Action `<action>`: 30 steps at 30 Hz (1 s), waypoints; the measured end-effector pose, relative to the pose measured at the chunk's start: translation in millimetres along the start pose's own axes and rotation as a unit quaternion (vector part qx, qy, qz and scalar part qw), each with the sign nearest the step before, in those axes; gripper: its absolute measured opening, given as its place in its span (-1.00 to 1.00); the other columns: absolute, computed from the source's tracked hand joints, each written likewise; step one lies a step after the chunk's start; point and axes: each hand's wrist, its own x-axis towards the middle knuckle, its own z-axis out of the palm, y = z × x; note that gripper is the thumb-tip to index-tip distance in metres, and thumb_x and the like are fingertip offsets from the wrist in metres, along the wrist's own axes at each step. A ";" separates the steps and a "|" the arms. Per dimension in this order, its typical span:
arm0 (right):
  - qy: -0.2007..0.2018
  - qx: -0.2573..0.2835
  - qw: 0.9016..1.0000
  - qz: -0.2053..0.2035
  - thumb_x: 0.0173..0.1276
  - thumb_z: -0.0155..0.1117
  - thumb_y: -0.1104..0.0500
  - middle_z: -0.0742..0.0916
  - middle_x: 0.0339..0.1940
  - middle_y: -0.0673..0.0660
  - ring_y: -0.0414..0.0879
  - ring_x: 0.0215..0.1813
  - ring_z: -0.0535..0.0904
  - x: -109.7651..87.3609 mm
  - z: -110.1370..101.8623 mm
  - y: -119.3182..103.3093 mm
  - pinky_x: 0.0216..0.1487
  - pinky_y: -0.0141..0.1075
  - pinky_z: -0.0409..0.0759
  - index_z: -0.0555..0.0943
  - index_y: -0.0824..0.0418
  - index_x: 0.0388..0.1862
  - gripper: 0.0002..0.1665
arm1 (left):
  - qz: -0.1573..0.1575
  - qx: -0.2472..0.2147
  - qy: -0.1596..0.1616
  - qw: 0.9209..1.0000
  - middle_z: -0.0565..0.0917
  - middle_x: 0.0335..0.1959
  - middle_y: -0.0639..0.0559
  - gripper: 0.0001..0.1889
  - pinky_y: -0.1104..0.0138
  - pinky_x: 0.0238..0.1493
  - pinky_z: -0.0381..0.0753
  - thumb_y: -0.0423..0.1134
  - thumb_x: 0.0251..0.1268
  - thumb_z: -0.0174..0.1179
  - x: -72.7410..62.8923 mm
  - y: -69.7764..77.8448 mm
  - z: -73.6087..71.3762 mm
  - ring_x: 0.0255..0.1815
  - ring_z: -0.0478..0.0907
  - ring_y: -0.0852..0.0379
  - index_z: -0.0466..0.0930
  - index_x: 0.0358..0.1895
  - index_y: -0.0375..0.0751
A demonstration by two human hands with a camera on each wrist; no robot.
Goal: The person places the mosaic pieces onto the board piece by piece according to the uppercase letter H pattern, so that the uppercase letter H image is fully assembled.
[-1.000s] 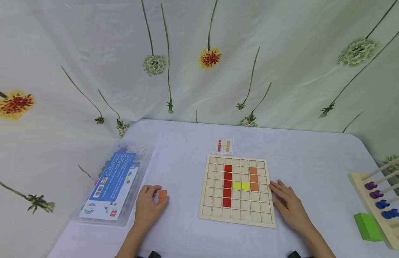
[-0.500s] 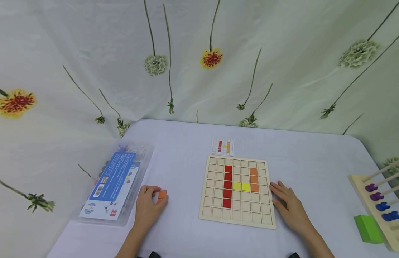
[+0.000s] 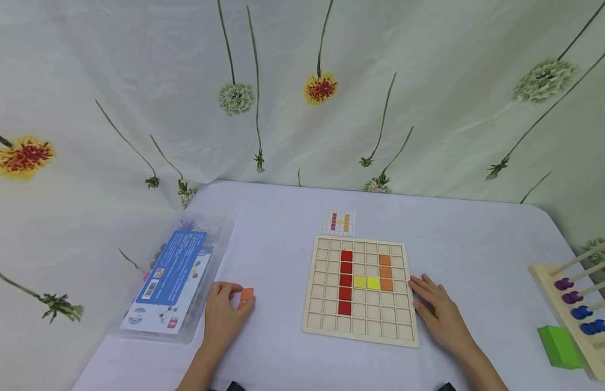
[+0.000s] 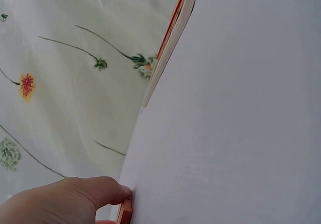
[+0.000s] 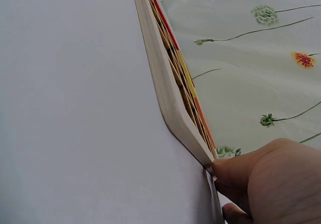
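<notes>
In the head view a square wooden grid board (image 3: 327,323) lies on the table. It holds a column of several red tiles (image 3: 345,280), two yellow tiles (image 3: 366,282) and three orange tiles (image 3: 385,272). Left of the board, my left hand (image 3: 224,312) has its thumb and fingers curled about loose orange tiles (image 3: 246,294); in the left wrist view a digit touches the edge of an orange tile (image 4: 125,213). My right hand (image 3: 440,315) rests beside the board's right edge, fingers loosely extended and touching it. The right wrist view shows that hand (image 5: 281,179) at the board's corner.
A small pattern card (image 3: 338,222) lies just behind the board. To the left is a clear plastic case (image 3: 216,260) with a blue and white label sheet. A bead abacus (image 3: 571,320) and a green block (image 3: 559,346) stand at the right edge.
Both hands stay nearly where they were, and the tiles on the board are the same. Only a slight shift of the head view is visible.
</notes>
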 end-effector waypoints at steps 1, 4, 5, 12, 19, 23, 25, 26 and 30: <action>0.000 0.001 1.000 0.000 0.32 0.24 0.36 0.54 0.31 0.36 0.40 0.44 0.24 0.4 -0.3 -0.1 0.51 0.16 -0.06 0.51 0.37 0.26 -0.49 | 0.004 0.000 0.003 1.000 0.50 -0.25 -0.11 -0.68 0.18 -0.16 0.43 -0.29 -0.11 0.49 0.4 0.0 0.2 -0.23 0.43 0.03 0.65 -0.25 -0.34; 0.002 0.002 1.000 -0.002 0.32 0.24 0.36 0.54 0.31 0.36 0.41 0.44 0.24 1.4 -0.9 -0.3 0.48 0.21 -0.05 0.51 0.36 0.26 -0.49 | 0.015 -0.001 0.009 1.000 0.53 -0.27 -0.09 -0.69 0.18 -0.16 0.43 -0.29 -0.11 0.48 1.6 0.7 0.7 -0.24 0.46 0.03 0.69 -0.23 -0.32; 0.003 0.000 1.000 -0.003 0.31 0.25 0.37 0.55 0.31 0.36 0.41 0.43 0.25 1.5 -1.0 -0.2 0.47 0.23 -0.04 0.51 0.36 0.26 -0.49 | 0.016 0.000 0.010 1.000 0.54 -0.28 -0.08 -0.70 0.18 -0.17 0.43 -0.30 -0.11 0.48 1.6 1.2 0.5 -0.24 0.46 0.03 0.70 -0.23 -0.31; 0.001 0.001 1.000 0.001 0.31 0.25 0.36 0.55 0.30 0.37 0.42 0.43 0.24 0.2 -1.1 -0.6 0.45 0.26 -0.03 0.52 0.37 0.25 -0.50 | 0.015 0.007 0.002 1.000 0.61 -0.32 -0.07 -0.74 0.22 -0.22 0.45 -0.33 -0.09 0.44 0.8 1.9 -0.3 -0.28 0.49 0.05 0.73 -0.24 -0.27; 0.004 0.003 1.000 -0.003 0.30 0.25 0.37 0.56 0.29 0.37 0.43 0.42 0.24 -1.0 -0.2 -0.6 0.44 0.28 -0.02 0.53 0.38 0.24 -0.50 | -0.002 0.013 -0.011 1.000 0.61 -0.35 -0.07 -0.75 0.24 -0.23 0.45 -0.31 -0.09 0.43 2.1 4.5 -2.1 -0.30 0.49 0.05 0.72 -0.25 -0.27; 0.003 0.003 1.000 -0.003 0.30 0.25 0.38 0.56 0.30 0.37 0.43 0.42 0.25 -0.9 -0.4 -0.5 0.43 0.29 -0.02 0.53 0.38 0.24 -0.50 | -0.013 0.008 -0.019 1.000 0.58 -0.38 -0.06 -0.76 0.25 -0.24 0.42 -0.30 -0.08 0.44 3.0 4.3 -2.0 -0.31 0.47 0.06 0.72 -0.27 -0.27; 0.003 0.003 1.000 -0.003 0.30 0.25 0.38 0.55 0.30 0.36 0.43 0.42 0.25 -0.6 -0.4 -0.3 0.43 0.29 -0.01 0.52 0.38 0.24 -0.50 | -0.015 0.008 -0.023 1.000 0.58 -0.36 -0.06 -0.75 0.24 -0.23 0.42 -0.29 -0.08 0.45 3.5 4.4 -1.8 -0.30 0.47 0.06 0.73 -0.27 -0.26; 0.004 0.003 1.000 -0.003 0.29 0.25 0.38 0.55 0.30 0.36 0.43 0.42 0.25 -0.5 -0.3 -0.1 0.43 0.29 -0.01 0.52 0.38 0.24 -0.50 | -0.015 0.007 -0.024 1.000 0.59 -0.35 -0.05 -0.75 0.24 -0.22 0.42 -0.28 -0.08 0.46 3.7 4.7 -1.9 -0.29 0.48 0.06 0.73 -0.27 -0.25; 0.004 0.003 1.000 -0.003 0.30 0.25 0.37 0.55 0.30 0.36 0.43 0.42 0.25 -0.1 0.3 0.6 0.43 0.29 -0.01 0.52 0.37 0.25 -0.50 | 0.000 -0.005 -0.013 1.000 0.64 -0.36 -0.02 -0.75 0.26 -0.24 0.43 -0.26 -0.12 0.49 5.7 9.3 -2.1 -0.30 0.50 0.08 0.72 -0.29 -0.20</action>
